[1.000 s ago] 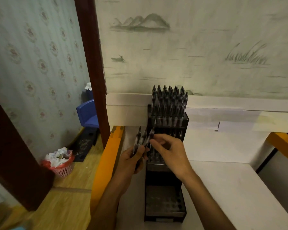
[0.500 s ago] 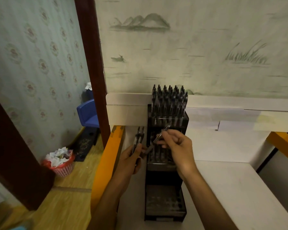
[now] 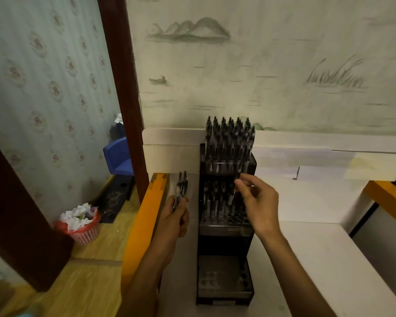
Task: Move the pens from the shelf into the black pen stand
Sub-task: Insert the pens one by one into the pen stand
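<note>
My hands at the black pen stand (image 3: pixel 225 234)
My left hand (image 3: pixel 175 217) grips 2 pens (image 3: pixel 181 187); my right hand (image 3: pixel 258 202) pinches 1 pen (image 3: pixel 237 179) over its middle tier.

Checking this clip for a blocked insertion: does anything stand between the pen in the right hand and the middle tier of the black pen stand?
Nothing visible blocks it. The right hand holds a pen over the right side of the black pen stand's middle tier, where open holes show. Pens already seated crowd the left.

Single head view, looking forward and down, close over white shelf (image 3: pixel 318 259) facing wall.
</note>
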{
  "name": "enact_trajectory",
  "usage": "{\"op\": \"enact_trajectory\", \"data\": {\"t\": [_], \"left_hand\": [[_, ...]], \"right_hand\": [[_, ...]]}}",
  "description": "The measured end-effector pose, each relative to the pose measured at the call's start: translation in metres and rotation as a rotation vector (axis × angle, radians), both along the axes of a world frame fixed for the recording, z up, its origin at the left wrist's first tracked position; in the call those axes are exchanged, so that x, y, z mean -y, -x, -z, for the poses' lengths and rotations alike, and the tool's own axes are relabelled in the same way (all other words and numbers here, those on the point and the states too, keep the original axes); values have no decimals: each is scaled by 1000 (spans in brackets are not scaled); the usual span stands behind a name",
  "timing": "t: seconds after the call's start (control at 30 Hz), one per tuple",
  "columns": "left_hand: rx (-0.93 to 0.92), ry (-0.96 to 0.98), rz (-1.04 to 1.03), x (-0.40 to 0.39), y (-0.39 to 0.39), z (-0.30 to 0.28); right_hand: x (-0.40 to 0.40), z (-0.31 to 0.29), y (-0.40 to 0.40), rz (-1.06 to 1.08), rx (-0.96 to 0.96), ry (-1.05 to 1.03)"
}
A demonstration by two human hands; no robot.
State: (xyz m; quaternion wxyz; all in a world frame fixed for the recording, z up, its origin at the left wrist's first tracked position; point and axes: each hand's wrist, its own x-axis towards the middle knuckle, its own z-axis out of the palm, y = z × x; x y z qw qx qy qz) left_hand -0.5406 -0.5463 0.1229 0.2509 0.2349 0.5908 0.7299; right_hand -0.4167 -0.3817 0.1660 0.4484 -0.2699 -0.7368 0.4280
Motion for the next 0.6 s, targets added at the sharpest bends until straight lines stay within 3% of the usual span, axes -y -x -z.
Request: {"op": "enact_trajectory", "data": {"t": [0.17,0.6], "left_hand": [[-90,-3,-2,1,-5,-2],[-2,28,53,2,-8,-5]], "right_hand": [[2,10,1,2,60,-41],[-2,18,3,19,153,-101]]}}
